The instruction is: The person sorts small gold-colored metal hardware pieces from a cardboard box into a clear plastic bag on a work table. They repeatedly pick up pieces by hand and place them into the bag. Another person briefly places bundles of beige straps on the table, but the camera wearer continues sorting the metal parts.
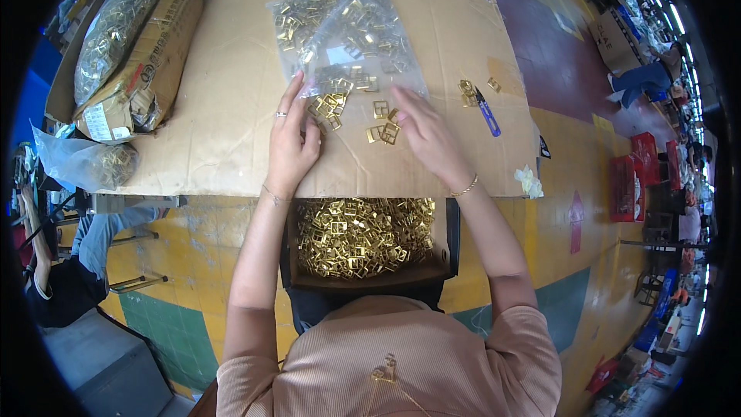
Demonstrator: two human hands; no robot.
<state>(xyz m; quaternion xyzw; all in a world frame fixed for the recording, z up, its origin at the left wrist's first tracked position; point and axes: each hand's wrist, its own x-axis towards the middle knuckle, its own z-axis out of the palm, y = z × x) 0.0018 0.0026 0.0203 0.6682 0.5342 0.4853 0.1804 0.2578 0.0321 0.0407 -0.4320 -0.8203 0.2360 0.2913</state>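
Note:
A clear plastic bag [347, 38] of gold-coloured metal buckles lies on the cardboard-covered table, its mouth toward me. My left hand [293, 135] rests at the bag's near left corner, fingers extended and touching the plastic. Loose buckles [332, 104] lie beside its thumb, partly under the plastic. At the near right corner is my right hand [427, 137], slightly blurred, its fingers stretched out and nothing visible in them. A few more buckles [384, 133] lie just left of it. Below the table edge, a box [370, 282] in front of my body holds a heap of similar buckles.
A blue cutter knife [488, 116] lies right of my right hand, beside a small cluster of buckles [468, 93]. At the left stand a worn carton [158, 46] and a bag of buckles [116, 31]. A smaller bag [85, 162] sits at the near left corner.

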